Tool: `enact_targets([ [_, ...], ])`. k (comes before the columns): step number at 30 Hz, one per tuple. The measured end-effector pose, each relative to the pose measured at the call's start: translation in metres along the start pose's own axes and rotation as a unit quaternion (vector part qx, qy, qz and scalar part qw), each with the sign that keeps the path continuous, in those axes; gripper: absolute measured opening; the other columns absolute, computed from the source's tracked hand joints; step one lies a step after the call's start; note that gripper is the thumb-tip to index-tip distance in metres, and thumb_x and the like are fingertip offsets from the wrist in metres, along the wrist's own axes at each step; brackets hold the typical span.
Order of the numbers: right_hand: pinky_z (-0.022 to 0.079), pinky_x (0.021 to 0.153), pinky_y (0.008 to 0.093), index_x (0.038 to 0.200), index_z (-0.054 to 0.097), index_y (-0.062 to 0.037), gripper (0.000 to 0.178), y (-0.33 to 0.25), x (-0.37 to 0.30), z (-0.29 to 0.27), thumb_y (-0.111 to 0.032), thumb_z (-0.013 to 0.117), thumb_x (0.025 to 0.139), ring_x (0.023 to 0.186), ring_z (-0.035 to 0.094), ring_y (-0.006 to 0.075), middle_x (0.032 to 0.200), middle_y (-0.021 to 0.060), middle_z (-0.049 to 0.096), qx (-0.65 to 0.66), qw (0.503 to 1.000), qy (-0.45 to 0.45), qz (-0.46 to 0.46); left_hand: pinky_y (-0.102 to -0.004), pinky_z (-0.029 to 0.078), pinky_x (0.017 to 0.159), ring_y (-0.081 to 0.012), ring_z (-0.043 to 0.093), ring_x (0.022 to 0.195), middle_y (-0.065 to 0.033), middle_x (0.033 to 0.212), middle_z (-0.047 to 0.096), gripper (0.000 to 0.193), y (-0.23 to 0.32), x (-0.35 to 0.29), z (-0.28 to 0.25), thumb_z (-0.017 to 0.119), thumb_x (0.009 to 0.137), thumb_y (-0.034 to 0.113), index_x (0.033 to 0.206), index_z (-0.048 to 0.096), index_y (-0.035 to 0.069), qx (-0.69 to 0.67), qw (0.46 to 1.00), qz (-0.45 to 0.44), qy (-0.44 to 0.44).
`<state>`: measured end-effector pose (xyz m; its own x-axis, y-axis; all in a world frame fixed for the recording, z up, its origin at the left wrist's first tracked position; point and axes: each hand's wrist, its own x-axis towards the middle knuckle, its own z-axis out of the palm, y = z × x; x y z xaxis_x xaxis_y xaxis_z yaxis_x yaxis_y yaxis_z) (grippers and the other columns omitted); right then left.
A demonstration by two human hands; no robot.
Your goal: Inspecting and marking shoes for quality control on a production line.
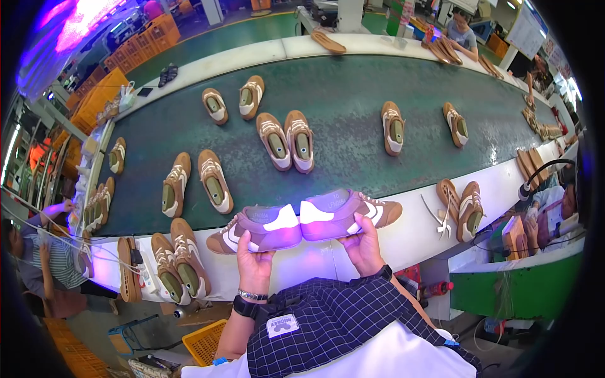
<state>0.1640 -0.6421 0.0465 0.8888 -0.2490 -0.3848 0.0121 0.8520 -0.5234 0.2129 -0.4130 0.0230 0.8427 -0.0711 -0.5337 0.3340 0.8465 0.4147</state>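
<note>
My left hand [254,263] grips a brown sneaker [268,234] with a white heel patch, its toe pointing left. In my right hand [363,250] is a matching sneaker [331,222], toe to the right. The two are held up with their heels close together, in front of my body at the near edge of the green conveyor belt [340,82]. Violet light falls on both shoes. Fingers wrap around the lower sides of each, and the thumbs press on the sides facing me. Some fingers are hidden behind the shoes.
Several similar sneakers [301,142] stand in pairs on the belt. On the white near ledge [403,227], a pair of sneakers [189,268] stands left, while a sneaker [470,213] and a loose sole [449,195] lie right. A co-worker [462,34] sits across the belt.
</note>
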Motion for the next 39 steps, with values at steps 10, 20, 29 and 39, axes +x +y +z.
enact_targets([
  [10,0.044,0.091,0.0397,0.118,0.049,-0.0014,0.039,-0.001,0.001,-0.016,-0.025,0.051,0.087,0.105,0.056,0.0225,0.113,0.0102,0.058,-0.052,0.998,-0.03,-0.001,-0.0382,0.045,0.092,-0.0205,0.054,0.109,-0.0051,0.118,0.056,0.042,0.004,-0.009,0.006,0.06,0.084,0.022,0.122,0.048,0.007,0.027,0.999,0.03,-0.022],
  [20,0.042,0.095,0.0379,0.121,0.046,0.0011,0.042,-0.017,-0.008,-0.008,-0.016,0.055,0.083,0.105,0.056,0.0215,0.114,0.0095,0.057,-0.077,0.993,-0.06,-0.069,-0.0357,0.044,0.095,-0.0192,0.055,0.108,-0.0042,0.118,0.057,0.044,0.016,-0.018,0.011,0.06,0.083,0.015,0.124,0.046,0.007,0.064,0.991,0.086,-0.086],
  [29,0.041,0.096,0.0383,0.124,0.043,0.0,0.047,-0.016,-0.008,-0.009,-0.017,0.056,0.082,0.107,0.054,0.0224,0.116,0.01,0.056,-0.082,0.993,-0.06,-0.063,-0.0374,0.042,0.097,-0.0202,0.053,0.111,-0.005,0.121,0.054,0.049,0.016,-0.021,0.013,0.06,0.082,0.015,0.127,0.043,0.007,0.063,0.992,0.069,-0.088],
  [39,0.044,0.092,0.0391,0.124,0.046,-0.0018,0.048,-0.019,-0.011,-0.049,-0.031,0.05,0.085,0.102,0.057,0.0263,0.114,0.0138,0.058,-0.021,0.997,-0.03,0.067,-0.0451,0.053,0.075,-0.0413,0.06,0.091,-0.0314,0.117,0.05,0.062,0.043,0.073,0.026,0.037,0.089,0.05,0.132,0.039,0.004,0.016,0.957,-0.068,-0.283],
])
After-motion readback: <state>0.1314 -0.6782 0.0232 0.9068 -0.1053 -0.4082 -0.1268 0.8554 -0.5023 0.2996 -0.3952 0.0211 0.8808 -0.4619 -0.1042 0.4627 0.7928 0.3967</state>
